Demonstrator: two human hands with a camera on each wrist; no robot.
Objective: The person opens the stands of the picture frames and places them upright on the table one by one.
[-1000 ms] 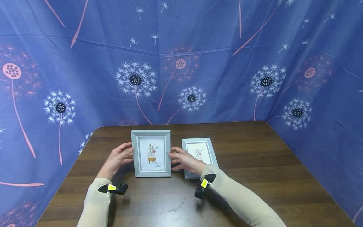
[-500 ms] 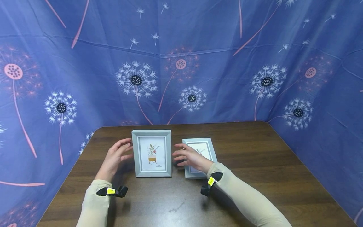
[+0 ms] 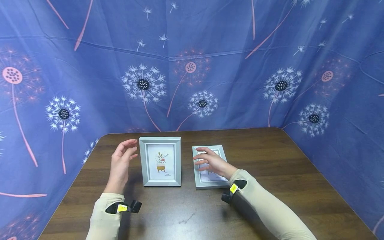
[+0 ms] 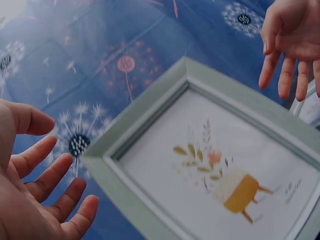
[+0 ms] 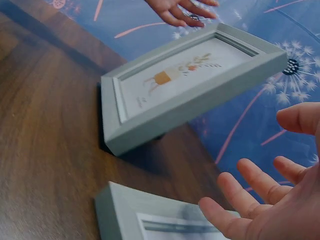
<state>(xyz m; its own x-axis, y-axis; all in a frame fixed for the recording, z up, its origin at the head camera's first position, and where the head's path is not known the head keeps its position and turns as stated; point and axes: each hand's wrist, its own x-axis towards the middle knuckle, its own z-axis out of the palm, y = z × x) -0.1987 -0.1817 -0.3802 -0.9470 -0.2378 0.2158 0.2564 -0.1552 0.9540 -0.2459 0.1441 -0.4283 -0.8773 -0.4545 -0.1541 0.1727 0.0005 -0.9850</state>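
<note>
The left hand (image 3: pixel 120 164), fingers loosely spread, has drawn back just left of the upright frame (image 3: pixel 160 162), a pale grey-green rectangle with bevelled edges that now stands unaided on the wood-grained table (image 3: pixel 168 215). Right of the upright frame, the right hand (image 3: pixel 213 162), also withdrawn, spreads its fingers above a matching frame (image 3: pixel 208 179) lying face up.

smooth, matt picture frame (image 3: pixel 162 183) with paper print (image 3: pixel 161 162), glossy wood-grain tabletop (image 3: pixel 174 213), creased matt cloth backdrop (image 3: pixel 234 73)
</note>
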